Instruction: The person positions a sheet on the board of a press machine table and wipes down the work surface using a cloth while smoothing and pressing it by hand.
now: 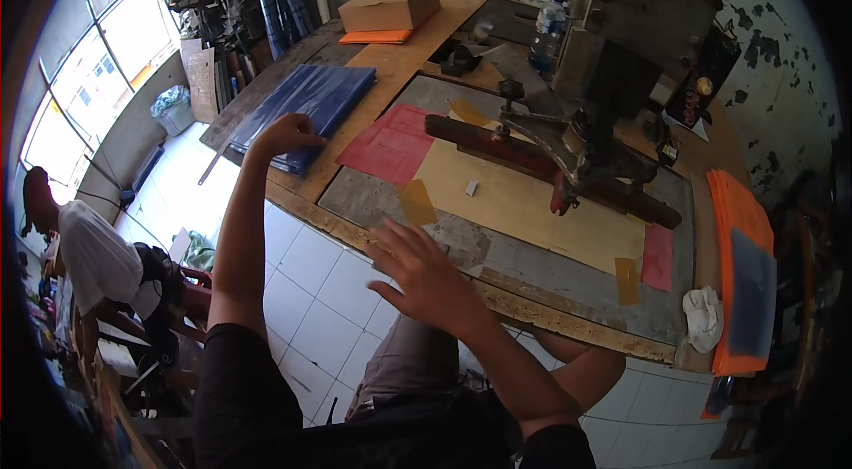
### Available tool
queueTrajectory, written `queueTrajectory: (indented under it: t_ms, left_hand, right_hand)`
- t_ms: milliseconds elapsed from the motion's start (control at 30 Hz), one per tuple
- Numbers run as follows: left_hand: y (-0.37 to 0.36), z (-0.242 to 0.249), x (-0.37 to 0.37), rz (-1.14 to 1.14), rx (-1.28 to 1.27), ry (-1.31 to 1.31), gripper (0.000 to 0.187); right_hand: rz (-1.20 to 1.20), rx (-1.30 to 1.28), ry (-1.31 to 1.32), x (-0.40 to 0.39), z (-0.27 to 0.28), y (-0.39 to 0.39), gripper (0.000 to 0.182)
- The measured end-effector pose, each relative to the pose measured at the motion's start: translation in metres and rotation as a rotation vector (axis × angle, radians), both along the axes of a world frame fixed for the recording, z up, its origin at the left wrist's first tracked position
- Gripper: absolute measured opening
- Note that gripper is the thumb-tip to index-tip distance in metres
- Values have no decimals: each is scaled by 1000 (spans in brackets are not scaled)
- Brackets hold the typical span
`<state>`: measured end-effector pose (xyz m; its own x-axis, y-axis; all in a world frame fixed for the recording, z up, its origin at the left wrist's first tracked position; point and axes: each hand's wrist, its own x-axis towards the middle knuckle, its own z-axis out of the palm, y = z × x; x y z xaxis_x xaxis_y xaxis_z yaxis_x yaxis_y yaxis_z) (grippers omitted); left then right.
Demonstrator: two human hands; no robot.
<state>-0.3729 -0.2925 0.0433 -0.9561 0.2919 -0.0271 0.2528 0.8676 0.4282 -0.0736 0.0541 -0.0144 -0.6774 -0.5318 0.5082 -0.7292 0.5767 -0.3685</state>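
My left hand (288, 134) is over a stack of blue plastic sheets (333, 92) on the table's left part. Its fingers are curled together near the stack's right edge; whether a sheet is between them is hidden. My right hand (426, 278) is open, fingers apart, above the front edge of the press bed (355, 196). On the bed lie a yellowish sheet (532, 212) and a red sheet (386, 145), with brown tape pieces (417, 201) at the edges. A small pale piece (471, 189) rests on the yellowish sheet.
The press head's dark bar (479, 136) hangs over the bed. An orange stack (741, 203) with a blue pad and a white cloth (703, 318) are at the right. Behind stand a cardboard box (390, 6) and a bottle (548, 34). Another person (102, 247) is at the left.
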Motion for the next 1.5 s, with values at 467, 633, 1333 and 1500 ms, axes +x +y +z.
queueTrajectory:
  t_ms: [467, 633, 1333, 1500]
  left_hand:
    - [-17, 5, -12, -116, 104, -215, 36]
    - [-24, 5, -7, -96, 142, -207, 36]
    - [-11, 9, -10, -54, 25, -204, 42]
    - [1, 15, -6, -5, -62, -177, 44]
  right_hand:
    - [-69, 83, -119, -47, -15, -60, 68]
    - [-50, 54, -133, -47, -12, -59, 66]
    - [-51, 24, -162, -47, -11, -58, 63]
    - [-45, 23, -161, -47, -11, -58, 62]
